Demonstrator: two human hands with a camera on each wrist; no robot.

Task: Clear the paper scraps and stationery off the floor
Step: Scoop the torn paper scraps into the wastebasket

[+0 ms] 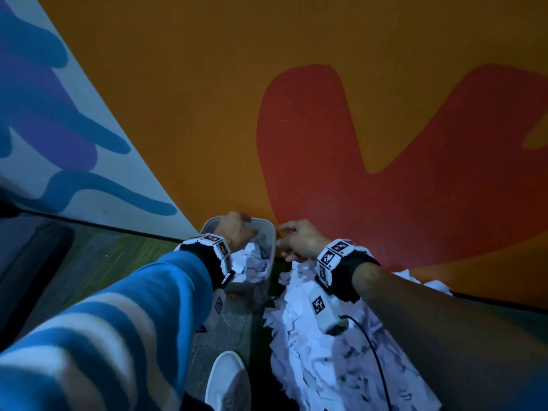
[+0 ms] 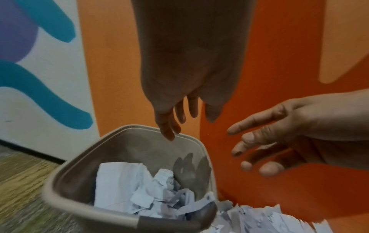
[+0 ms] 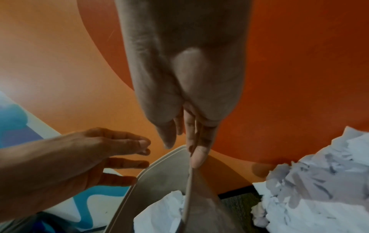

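A grey waste bin (image 1: 264, 223) stands against the wall, partly filled with crumpled white paper (image 2: 135, 189). My left hand (image 1: 237, 229) hangs over the bin's mouth with its fingers (image 2: 179, 113) loose and straight, holding nothing. Just right of the bin is my right hand (image 1: 296, 238), also empty, fingers spread. In the right wrist view a fingertip (image 3: 196, 159) is at the bin's rim (image 3: 157, 164); whether it touches I cannot tell. A large heap of white paper scraps (image 1: 326, 366) lies on the floor to the right of the bin, beneath my right forearm.
An orange and red painted wall (image 1: 326, 114) rises directly behind the bin, with a white and blue section (image 1: 44, 114) to the left. My white shoe (image 1: 226, 381) stands on the green carpet (image 1: 103, 262). A black cable (image 1: 376, 360) runs over the scraps.
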